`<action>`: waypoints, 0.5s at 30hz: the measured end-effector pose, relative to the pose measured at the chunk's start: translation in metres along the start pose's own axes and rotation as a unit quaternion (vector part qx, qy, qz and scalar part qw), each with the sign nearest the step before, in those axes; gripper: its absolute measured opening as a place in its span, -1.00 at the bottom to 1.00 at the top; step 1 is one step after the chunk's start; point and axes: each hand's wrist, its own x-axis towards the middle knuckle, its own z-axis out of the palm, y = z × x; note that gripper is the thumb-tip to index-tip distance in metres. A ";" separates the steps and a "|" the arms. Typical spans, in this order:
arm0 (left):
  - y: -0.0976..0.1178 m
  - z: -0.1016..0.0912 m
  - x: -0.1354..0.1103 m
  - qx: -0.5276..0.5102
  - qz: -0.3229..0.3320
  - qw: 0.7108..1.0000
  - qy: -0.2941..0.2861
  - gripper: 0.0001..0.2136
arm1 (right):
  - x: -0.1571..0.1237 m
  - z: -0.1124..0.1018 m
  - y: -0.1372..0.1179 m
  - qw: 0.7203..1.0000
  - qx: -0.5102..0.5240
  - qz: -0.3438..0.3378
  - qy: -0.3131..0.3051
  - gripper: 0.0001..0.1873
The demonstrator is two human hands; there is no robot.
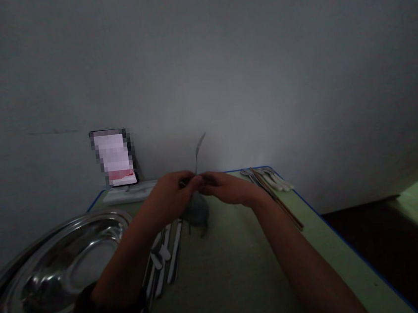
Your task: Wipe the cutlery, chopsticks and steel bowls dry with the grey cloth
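Note:
My left hand (pixel 173 195) and my right hand (pixel 227 185) meet above the table, fingers pinched together. From between them a thin metal piece of cutlery (pixel 199 145) sticks up and leans right; blur hides whether it is a fork or a spoon. Below my left fingers hangs a grey-green cloth (pixel 197 210), bunched and loose at its lower end. The fingers cover the cutlery's lower part. Nearest my left forearm, several knives and other metal cutlery (pixel 174 254) lie in a row.
Large steel basins (pixel 30 304), nested, stand at the left. A phone (pixel 115 156) leans on the wall behind a white slab (pixel 127 194). Several spoons (pixel 275 182) and brown chopsticks (pixel 287 210) lie at the back right. The green table (pixel 229 274) has a blue edge.

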 end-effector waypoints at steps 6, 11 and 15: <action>-0.003 0.004 0.003 -0.054 -0.026 0.995 0.083 -0.69 | -0.006 -0.006 -0.008 0.993 0.108 -0.011 -0.041 -0.79; 0.001 0.008 0.005 -0.063 -0.052 0.994 0.074 -0.64 | -0.010 -0.013 -0.014 1.000 -0.020 -0.005 0.022 -0.79; 0.000 0.022 0.002 -0.060 -0.016 0.998 0.026 -0.65 | -0.020 -0.039 -0.019 0.952 -0.186 -0.002 0.242 -0.80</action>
